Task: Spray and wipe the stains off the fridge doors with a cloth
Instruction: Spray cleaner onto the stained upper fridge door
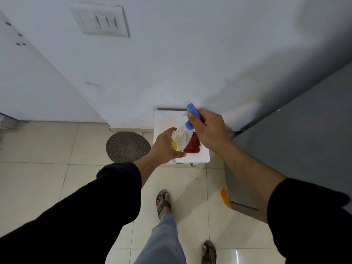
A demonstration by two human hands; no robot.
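Observation:
A clear spray bottle (182, 137) with a blue trigger head and a yellow label hangs tilted above a small white stand (204, 155). My right hand (210, 128) is closed around the blue head. My left hand (165, 147) cups the bottle's body from the left, fingers spread around it. A red cloth (192, 145) lies crumpled on the stand, under the bottle. The grey fridge (297, 141) stands at the right, its side and lower door edge in view.
A white wall with a switch plate (103, 21) faces me. A round dark mat (127, 146) lies on the tiled floor left of the stand. An orange stain or scrap (225, 197) sits by the fridge's bottom corner. My sandalled feet (163, 203) stand below.

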